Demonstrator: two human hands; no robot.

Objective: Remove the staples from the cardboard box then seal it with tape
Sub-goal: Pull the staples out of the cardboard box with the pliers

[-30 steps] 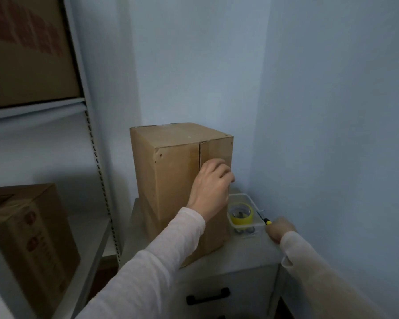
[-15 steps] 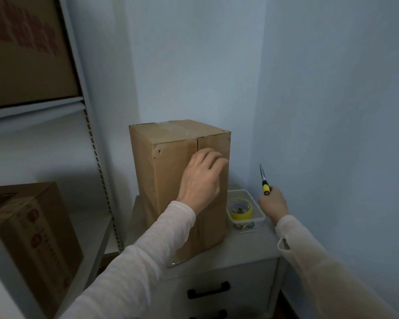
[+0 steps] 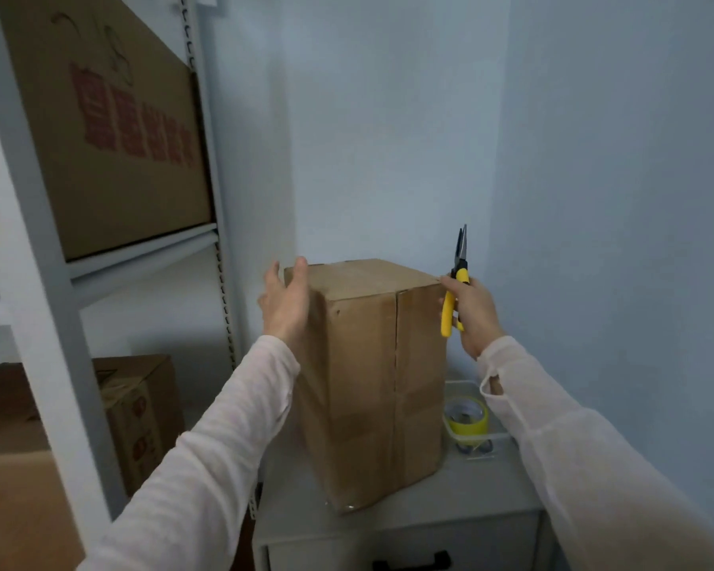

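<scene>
A tall brown cardboard box [image 3: 372,377] stands upright on a grey cabinet [image 3: 392,525], its flap seam running down the face towards me. My left hand [image 3: 284,300] lies flat with straight fingers against the box's upper left side. My right hand [image 3: 473,317] grips yellow-handled long-nose pliers [image 3: 454,288] at the box's upper right corner, jaws pointing up. A roll of yellow tape [image 3: 466,418] sits in a clear plastic tray [image 3: 499,436] to the right of the box. No staples can be made out.
A grey metal shelf rack [image 3: 38,282] stands on the left with printed cardboard boxes [image 3: 112,129] on its shelves. Pale walls close the corner behind and to the right. The cabinet has a drawer with a black handle [image 3: 411,564].
My left hand slid from the box's front face to its upper left side. My right hand lifted the pliers from beside the tray up to the box's top right corner.
</scene>
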